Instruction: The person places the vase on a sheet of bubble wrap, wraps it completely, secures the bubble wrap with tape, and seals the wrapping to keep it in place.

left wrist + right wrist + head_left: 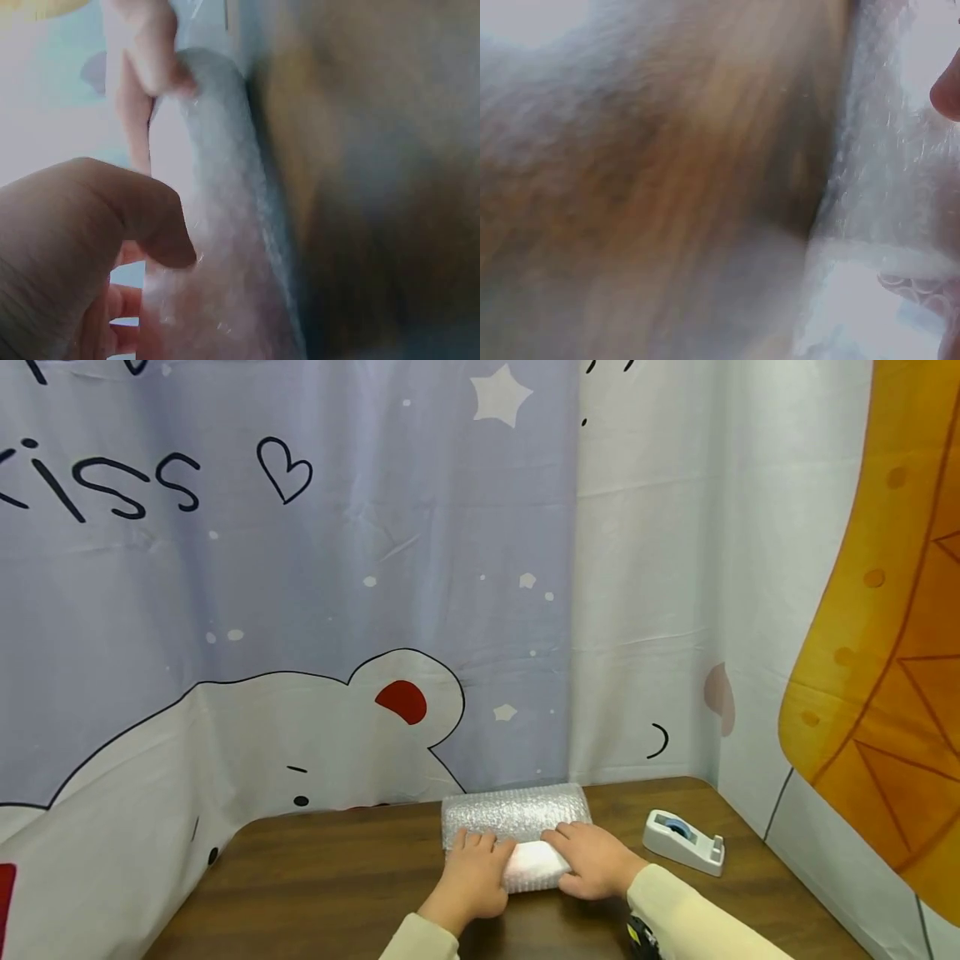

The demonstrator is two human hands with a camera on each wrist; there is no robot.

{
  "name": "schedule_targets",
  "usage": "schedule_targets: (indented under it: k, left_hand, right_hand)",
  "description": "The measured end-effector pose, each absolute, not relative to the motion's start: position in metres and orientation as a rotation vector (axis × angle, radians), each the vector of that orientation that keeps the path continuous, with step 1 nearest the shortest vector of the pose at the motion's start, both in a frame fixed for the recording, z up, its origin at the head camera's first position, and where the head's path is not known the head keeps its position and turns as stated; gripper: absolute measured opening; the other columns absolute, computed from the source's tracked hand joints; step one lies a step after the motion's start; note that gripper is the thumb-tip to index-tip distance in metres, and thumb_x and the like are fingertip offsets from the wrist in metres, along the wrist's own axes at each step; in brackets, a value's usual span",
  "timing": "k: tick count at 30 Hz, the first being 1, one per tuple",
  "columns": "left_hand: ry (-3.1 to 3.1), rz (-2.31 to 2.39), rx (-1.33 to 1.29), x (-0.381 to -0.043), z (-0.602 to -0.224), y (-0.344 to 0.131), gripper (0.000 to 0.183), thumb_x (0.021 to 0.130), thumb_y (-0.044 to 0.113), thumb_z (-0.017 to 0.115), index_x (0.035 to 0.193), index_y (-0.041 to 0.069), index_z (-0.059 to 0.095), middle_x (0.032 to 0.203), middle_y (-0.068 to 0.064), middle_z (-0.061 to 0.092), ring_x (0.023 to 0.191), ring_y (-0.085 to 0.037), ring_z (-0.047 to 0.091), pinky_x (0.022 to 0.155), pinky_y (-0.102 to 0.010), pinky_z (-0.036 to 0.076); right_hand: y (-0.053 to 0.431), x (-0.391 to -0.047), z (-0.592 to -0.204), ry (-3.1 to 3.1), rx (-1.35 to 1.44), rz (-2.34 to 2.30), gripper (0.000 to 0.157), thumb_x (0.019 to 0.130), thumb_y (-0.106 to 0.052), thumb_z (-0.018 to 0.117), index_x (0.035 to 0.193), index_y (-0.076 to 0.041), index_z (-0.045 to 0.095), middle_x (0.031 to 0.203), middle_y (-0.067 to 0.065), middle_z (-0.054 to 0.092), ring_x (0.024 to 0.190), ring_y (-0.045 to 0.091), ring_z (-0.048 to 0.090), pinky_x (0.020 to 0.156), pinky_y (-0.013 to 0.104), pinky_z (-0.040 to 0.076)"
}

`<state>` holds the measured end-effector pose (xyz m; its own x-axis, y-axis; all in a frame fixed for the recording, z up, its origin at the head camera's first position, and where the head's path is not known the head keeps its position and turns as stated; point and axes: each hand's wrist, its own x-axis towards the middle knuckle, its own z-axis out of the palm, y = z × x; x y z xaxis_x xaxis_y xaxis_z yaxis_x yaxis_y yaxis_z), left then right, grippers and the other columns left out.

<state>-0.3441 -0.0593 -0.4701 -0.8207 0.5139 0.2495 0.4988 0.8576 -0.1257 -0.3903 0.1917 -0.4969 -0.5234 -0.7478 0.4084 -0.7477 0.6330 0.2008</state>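
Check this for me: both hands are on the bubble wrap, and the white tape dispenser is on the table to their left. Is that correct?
The left hand and right hand are indeed on the bubble wrap, but the head view shows the white tape dispenser on the table to their right, not left.

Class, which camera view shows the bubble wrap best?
The head view: it shows most of the bubble wrap, partly under the left hand and right hand. Left wrist: a cropped close-up; right wrist: part along the right edge.
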Motion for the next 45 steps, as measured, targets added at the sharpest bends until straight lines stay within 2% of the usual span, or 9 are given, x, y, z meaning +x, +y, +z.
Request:
schedule_targets:
  k: [7,15,20,23,26,29,31,38,45]
  left_hand:
    - [-2.675,0.228,-0.730,-0.331,-0.482,-0.052,0.079,0.078,0.054,0.073,0.145,0.017,0.051,0.133,-0.013,0.057,0.125,-0.035,0.054,0.109,-0.053,0.039]
    - [-2.603,0.297,-0.698,-0.334,-0.494,-0.051,0.098,0.070,0.077,0.073,0.145,0.019,0.047,0.125,-0.009,0.057,0.122,-0.031,0.055,0.108,-0.052,0.041]
    - [-2.611,0.303,-0.710,-0.340,-0.498,-0.054,0.095,0.071,0.079,0.071,0.141,0.019,0.047,0.125,-0.007,0.057,0.122,-0.030,0.055,0.106,-0.053,0.042]
    - [-2.615,0.319,-0.720,-0.344,-0.497,-0.054,0.091,0.071,0.077,0.071,0.138,0.020,0.048,0.126,-0.005,0.058,0.121,-0.029,0.056,0.103,-0.052,0.044]
    - [-2.627,0.320,-0.730,-0.348,-0.494,-0.055,0.089,0.072,0.075,0.073,0.138,0.020,0.050,0.126,-0.003,0.059,0.120,-0.027,0.056,0.102,-0.052,0.045]
    - [-2.647,0.280,-0.735,-0.350,-0.491,-0.054,0.084,0.074,0.072,0.073,0.137,0.021,0.052,0.124,-0.001,0.060,0.118,-0.026,0.057,0.101,-0.052,0.045]
    - [-2.668,0.247,-0.733,-0.351,-0.489,-0.053,0.081,0.075,0.072,0.072,0.135,0.021,0.053,0.123,-0.001,0.061,0.117,-0.025,0.057,0.100,-0.052,0.046]
    - [-2.713,0.165,-0.737,-0.360,-0.485,-0.051,0.071,0.080,0.071,0.068,0.129,0.020,0.057,0.123,-0.001,0.062,0.117,-0.026,0.058,0.098,-0.054,0.046]
    - [-2.831,0.046,-0.776,-0.374,-0.481,-0.056,0.067,0.084,0.072,0.062,0.127,0.022,0.061,0.127,0.000,0.064,0.119,-0.029,0.059,0.100,-0.058,0.044]
  right_hand:
    - [0.188,-0.390,-0.489,-2.525,1.194,0.100,0.048,0.080,-0.034,0.063,0.120,-0.006,0.064,0.099,0.003,0.067,0.082,0.018,0.064,0.073,0.038,0.054]
    - [0.186,-0.393,-0.485,-2.561,1.257,0.264,0.023,0.081,-0.029,0.061,0.098,-0.014,0.064,0.086,-0.006,0.065,0.071,0.007,0.057,0.065,0.033,0.050]
    - [0.186,-0.394,-0.484,-2.569,1.272,0.287,0.017,0.080,-0.027,0.060,0.093,-0.017,0.062,0.079,-0.011,0.060,0.065,0.005,0.052,0.060,0.031,0.048]
    - [0.186,-0.393,-0.484,-2.584,1.241,0.253,0.022,0.080,-0.028,0.060,0.097,-0.015,0.064,0.082,-0.008,0.064,0.067,0.009,0.057,0.062,0.034,0.050]
    - [0.186,-0.392,-0.483,-2.637,1.190,0.235,0.038,0.083,-0.030,0.058,0.112,-0.007,0.068,0.107,0.006,0.072,0.085,0.022,0.070,0.074,0.041,0.056]
    - [0.186,-0.391,-0.482,-2.704,1.147,0.247,0.051,0.085,-0.031,0.055,0.128,-0.005,0.065,0.136,0.017,0.062,0.105,0.036,0.069,0.087,0.049,0.055]
    - [0.186,-0.392,-0.482,-2.745,1.126,0.258,0.055,0.086,-0.031,0.053,0.135,-0.006,0.063,0.146,0.020,0.053,0.114,0.041,0.065,0.093,0.051,0.053]
    - [0.187,-0.395,-0.477,-2.779,1.121,0.247,0.054,0.090,-0.031,0.051,0.138,-0.008,0.060,0.142,0.023,0.054,0.129,0.041,0.053,0.103,0.058,0.043]
    - [0.184,-0.400,-0.474,-2.626,1.206,0.212,0.037,0.089,-0.025,0.051,0.117,-0.012,0.071,0.117,0.006,0.060,0.101,0.023,0.059,0.088,0.047,0.048]
